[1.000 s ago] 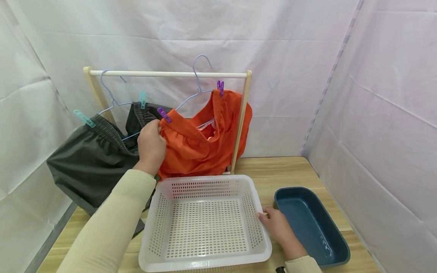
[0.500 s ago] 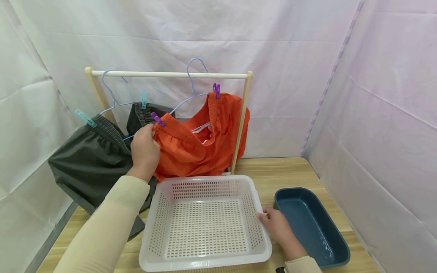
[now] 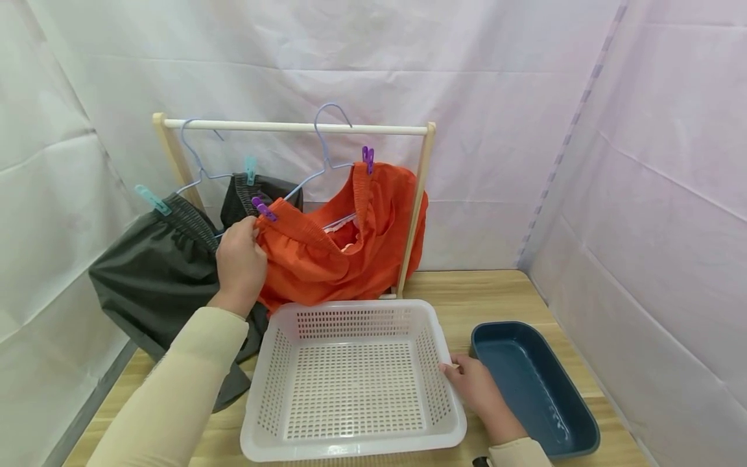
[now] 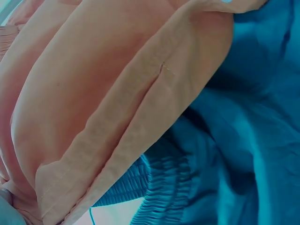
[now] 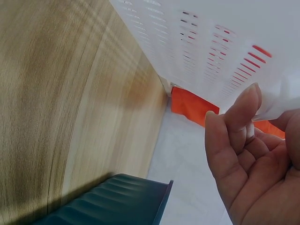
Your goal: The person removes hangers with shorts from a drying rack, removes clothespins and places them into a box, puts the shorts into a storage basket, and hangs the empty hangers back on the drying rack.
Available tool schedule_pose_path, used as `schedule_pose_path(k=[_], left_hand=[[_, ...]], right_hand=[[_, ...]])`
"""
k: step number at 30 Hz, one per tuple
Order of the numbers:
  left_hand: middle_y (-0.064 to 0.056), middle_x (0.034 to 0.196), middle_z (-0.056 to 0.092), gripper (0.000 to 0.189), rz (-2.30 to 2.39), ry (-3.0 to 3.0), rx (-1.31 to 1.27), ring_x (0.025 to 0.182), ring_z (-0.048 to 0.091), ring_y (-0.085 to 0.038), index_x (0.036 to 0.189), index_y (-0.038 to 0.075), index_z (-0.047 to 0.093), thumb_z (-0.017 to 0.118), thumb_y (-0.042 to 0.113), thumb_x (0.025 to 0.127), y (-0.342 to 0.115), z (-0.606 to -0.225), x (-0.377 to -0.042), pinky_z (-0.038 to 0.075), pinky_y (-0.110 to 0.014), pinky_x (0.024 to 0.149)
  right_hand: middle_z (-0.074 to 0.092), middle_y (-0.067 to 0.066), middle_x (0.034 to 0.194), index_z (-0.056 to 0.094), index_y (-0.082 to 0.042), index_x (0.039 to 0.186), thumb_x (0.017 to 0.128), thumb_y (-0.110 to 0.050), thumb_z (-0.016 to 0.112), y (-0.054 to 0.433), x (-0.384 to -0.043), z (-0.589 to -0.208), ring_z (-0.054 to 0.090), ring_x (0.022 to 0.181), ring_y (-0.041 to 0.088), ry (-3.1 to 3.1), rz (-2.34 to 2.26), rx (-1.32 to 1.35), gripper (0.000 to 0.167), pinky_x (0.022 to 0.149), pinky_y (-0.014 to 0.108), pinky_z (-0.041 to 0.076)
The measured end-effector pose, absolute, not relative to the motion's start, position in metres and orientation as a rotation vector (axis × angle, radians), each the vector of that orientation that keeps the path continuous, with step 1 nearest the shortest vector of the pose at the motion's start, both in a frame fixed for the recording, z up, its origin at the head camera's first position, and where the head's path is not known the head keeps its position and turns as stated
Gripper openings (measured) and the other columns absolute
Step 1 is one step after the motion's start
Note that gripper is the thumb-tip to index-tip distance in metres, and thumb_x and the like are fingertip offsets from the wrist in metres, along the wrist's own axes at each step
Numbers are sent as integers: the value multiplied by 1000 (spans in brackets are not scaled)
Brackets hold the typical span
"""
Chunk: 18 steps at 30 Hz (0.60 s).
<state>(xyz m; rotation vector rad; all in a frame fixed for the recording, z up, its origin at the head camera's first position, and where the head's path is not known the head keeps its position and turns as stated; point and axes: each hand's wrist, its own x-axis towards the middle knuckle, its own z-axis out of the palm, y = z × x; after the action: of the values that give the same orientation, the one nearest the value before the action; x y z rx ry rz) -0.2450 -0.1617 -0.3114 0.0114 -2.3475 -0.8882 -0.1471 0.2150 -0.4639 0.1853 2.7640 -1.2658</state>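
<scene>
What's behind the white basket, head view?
The orange garment and the rack. Some orange shows through the perforated white basket; what lies lower behind it is mostly covered.

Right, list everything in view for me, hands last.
Table: 1, light wood, beneath it all
Sheeting: count unclear, white, behind and at both sides
Rack: 1, white bar, pale wood uprights, back left
Dark garment: 1, dark grey, rack's left side
Orange garment: 1, orange, rack's right side
Hangers: 2, light blue, one per garment
Teal pegs: 2, teal, dark garment's waistband
Purple pegs: 2, purple, orange garment's waistband
Basket: 1, white, front centre
Tray: 1, dark blue, right of the basket
Sleeves: 2, cream, one per arm
Left hand: 1, holding the orange garment's left edge
Right hand: 1, gripping the basket's right rim
</scene>
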Motion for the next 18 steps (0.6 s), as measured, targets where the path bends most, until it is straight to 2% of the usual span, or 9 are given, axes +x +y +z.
schedule_pose_path(k=[8, 18], left_hand=[[-23, 110, 61, 24, -820, -2308, -1, 98, 54, -37, 118, -4, 58, 48, -2, 97, -174, -318, -245, 47, -52, 97], [-26, 109, 61, 21, -803, -2285, -5, 98, 54, -39, 114, -7, 59, 50, -5, 95, -188, -321, -237, 46, -54, 97]], right_hand=[[69, 7, 83, 61, 8, 118, 95, -19, 59, 216, -148, -464, 65, 68, 15, 2759, -1263, 189, 36, 57, 32, 54], [69, 8, 84, 61, 9, 119, 95, -21, 59, 216, -148, -466, 65, 69, 15, 2772, -1239, 185, 38, 58, 32, 54]])
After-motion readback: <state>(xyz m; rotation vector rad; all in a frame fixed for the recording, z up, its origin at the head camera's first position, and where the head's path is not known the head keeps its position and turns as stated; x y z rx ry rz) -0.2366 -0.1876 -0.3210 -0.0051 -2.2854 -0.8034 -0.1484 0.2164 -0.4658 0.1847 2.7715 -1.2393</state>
